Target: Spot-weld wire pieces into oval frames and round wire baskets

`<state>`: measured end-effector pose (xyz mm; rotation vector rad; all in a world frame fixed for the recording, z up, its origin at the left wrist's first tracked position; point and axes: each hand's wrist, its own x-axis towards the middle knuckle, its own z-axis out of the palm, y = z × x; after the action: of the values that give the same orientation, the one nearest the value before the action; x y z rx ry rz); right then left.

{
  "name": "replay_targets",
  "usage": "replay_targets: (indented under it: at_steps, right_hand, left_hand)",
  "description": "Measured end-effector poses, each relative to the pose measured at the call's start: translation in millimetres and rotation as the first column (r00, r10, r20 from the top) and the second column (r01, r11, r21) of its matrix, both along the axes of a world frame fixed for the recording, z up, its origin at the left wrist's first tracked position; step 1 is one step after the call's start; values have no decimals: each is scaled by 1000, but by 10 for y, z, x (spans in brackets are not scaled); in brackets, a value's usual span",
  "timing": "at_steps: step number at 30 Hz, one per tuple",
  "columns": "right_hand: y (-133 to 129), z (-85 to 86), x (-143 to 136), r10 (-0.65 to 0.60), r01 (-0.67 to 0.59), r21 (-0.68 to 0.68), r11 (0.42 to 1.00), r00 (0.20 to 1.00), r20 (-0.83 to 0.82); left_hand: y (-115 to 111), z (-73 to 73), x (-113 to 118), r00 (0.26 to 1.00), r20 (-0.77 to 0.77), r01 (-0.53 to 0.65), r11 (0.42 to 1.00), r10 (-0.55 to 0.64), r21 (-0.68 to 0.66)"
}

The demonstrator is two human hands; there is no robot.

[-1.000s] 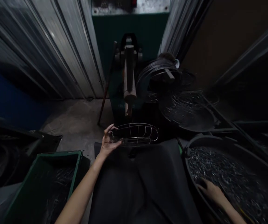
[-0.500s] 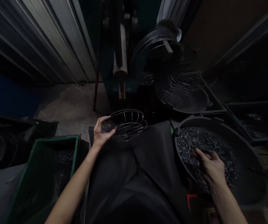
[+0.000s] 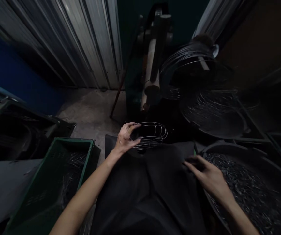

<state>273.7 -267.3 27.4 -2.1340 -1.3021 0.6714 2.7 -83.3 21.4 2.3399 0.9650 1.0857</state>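
My left hand point(image 3: 127, 138) grips the left side of a round wire frame point(image 3: 152, 137), made of thin curved rods, in front of the machine. Over the right part of the dark apron point(image 3: 140, 186), my right hand point(image 3: 204, 171) has its thumb and fingers drawn together. What it pinches, if anything, is too dark and small to name. Many small metal pieces point(image 3: 248, 189) lie in a large round pan point(image 3: 216, 212) beside the right hand.
A machine with a cylindrical arm point(image 3: 152, 71) stands ahead. Coiled wire point(image 3: 189, 54) hangs right of it, above another round pan point(image 3: 214, 122). A green crate point(image 3: 50, 176) with metal pieces is at the left, and a dark crate point(image 3: 20, 130) behind it.
My right hand has come out of the pan of metal pieces and moved left over the apron. The view has turned left, and my left hand still holds the wire frame.
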Motion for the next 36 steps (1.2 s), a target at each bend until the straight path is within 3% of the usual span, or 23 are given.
replay_targets:
  at_steps: [3, 5, 7, 9, 12, 15, 19, 36]
  right_hand:
    - [560, 419, -316, 258, -222, 160, 962, 931, -257]
    - [877, 519, -484, 395, -346, 235, 909, 894, -213]
    - [1089, 486, -583, 464, -441, 292, 849, 886, -11]
    - [1194, 387, -627, 485, -557, 295, 776, 827, 285]
    - [1238, 269, -644, 478, -726, 218, 652, 617, 625]
    - [1272, 260, -644, 414, -818, 218, 532, 475, 776]
    - [1361, 300, -631, 309, -873, 252, 417, 397, 864]
    - [1620, 285, -539, 255, -874, 235, 426, 365, 895]
  left_hand:
    - [35, 33, 75, 997, 1, 77, 997, -77, -33]
    - [43, 61, 105, 993, -9, 119, 991, -119, -60]
    - [48, 85, 106, 990, -15, 136, 988, -138, -80]
    - [53, 103, 82, 990, -7, 140, 987, -141, -82]
    - [74, 118, 31, 992, 33, 127, 990, -125, -68]
    - [116, 117, -5, 991, 78, 111, 990, -104, -84]
    - [206, 84, -20, 984, 125, 134, 988, -124, -80]
    - [516, 4, 74, 978, 173, 119, 993, -115, -12]
